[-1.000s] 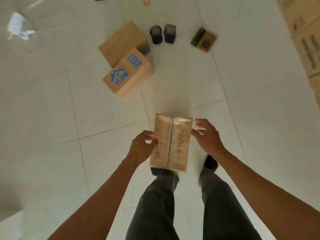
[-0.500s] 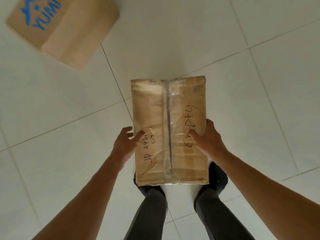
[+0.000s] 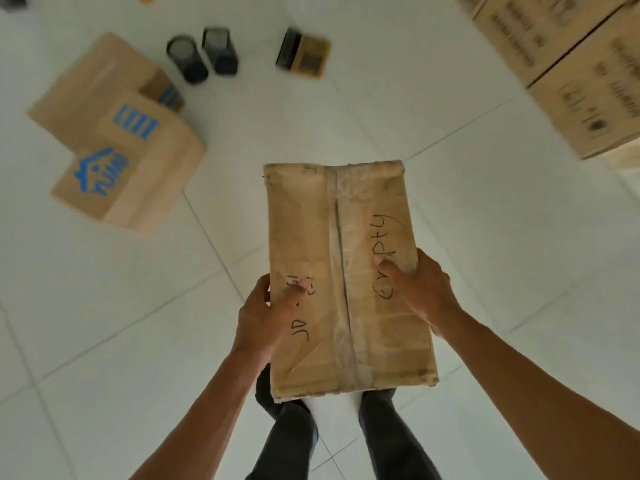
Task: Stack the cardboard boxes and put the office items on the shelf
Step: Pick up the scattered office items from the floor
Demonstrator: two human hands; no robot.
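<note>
Box-stacking underway: left hand point(image 3: 265, 318) and right hand point(image 3: 420, 289) grip the taped box point(image 3: 346, 278) between curled fingers, thumbs on top; next, carrying it to the printed stack point(image 3: 585, 81) beyond the right fingers.

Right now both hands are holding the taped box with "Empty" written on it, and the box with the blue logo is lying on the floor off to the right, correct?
Not quite. The head view shows the blue-logo box on the floor to the left, not the right. The rest holds: the left hand and right hand hold the taped box marked "Empty".
</note>
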